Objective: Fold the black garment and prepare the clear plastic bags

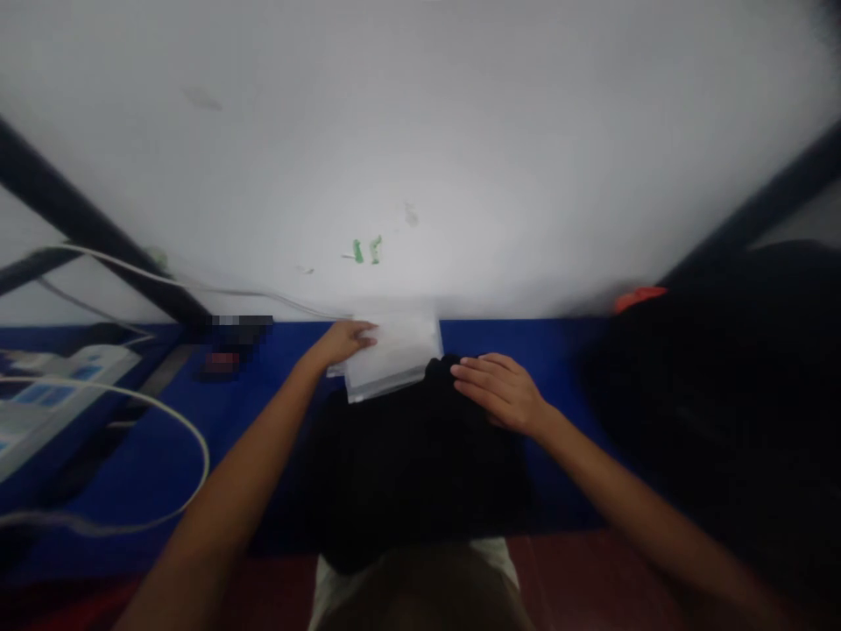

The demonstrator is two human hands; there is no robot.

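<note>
A stack of white, translucent plastic bags [394,350] lies at the back of the blue tabletop, close to the wall. My left hand [348,342] is at the left side of this stack, its fingers closed on the upper bag. In front of the stack, and partly under its near edge, spreads a black cloth garment [420,464] that hangs over the table's front edge. My right hand [499,394] rests flat on the garment's upper right corner, fingers stretched out side by side. The garment's folds are too dark to make out.
A large dark heap [723,412] covers the right side, with an orange piece [640,298] at its top. On the left are a white power strip [59,394] and a looping white cable [203,447]. A white wall [526,175] closes off the back, between dark metal posts.
</note>
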